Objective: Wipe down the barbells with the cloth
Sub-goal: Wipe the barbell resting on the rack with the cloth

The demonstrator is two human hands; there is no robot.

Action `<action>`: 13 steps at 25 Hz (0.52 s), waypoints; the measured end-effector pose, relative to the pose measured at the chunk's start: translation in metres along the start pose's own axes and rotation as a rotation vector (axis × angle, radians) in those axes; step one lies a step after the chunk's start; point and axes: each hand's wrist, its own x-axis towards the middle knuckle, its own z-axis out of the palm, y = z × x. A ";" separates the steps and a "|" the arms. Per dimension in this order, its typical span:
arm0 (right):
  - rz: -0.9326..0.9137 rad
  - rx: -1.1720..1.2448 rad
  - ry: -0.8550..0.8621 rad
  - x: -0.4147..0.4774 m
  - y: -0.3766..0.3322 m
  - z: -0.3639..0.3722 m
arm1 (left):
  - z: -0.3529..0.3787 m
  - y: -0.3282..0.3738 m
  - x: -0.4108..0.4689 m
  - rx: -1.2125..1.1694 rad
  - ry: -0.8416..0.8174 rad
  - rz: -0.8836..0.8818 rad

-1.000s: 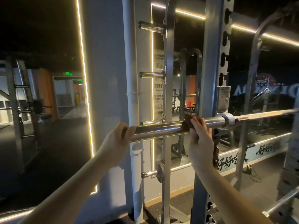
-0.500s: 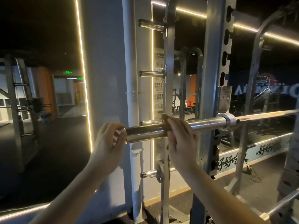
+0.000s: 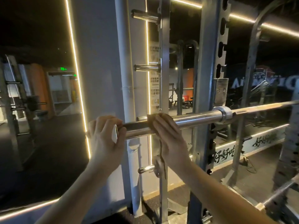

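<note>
Right hand (image 3: 169, 138) wrapped the cloth (image 3: 150, 118) round the barbell sleeve (image 3: 199, 118); left hand (image 3: 105, 136) gripped its end. Steel judged heavy, rigid, slick; soft cloth wanted firm clamping.

One barbell (image 3: 199, 118), one cloth (image 3: 151, 118), two hands (image 3: 105, 136) (image 3: 170, 139), four chrome pegs (image 3: 145, 15) (image 3: 147, 68) (image 3: 142, 118) (image 3: 146, 169)

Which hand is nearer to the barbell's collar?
Right. The right hand holds the cloth on the barbell sleeve; the left hand cups the sleeve's free end, farther from the collar.
</note>
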 end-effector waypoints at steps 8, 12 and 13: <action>0.640 -0.032 0.296 -0.011 0.079 -0.043 | 0.018 0.037 0.003 0.306 -0.075 0.122; 0.235 0.010 0.136 -0.015 0.004 0.000 | 0.017 0.041 0.002 0.343 -0.015 0.144; 0.128 0.023 0.046 -0.018 0.005 -0.001 | 0.017 0.042 0.002 0.347 -0.015 0.133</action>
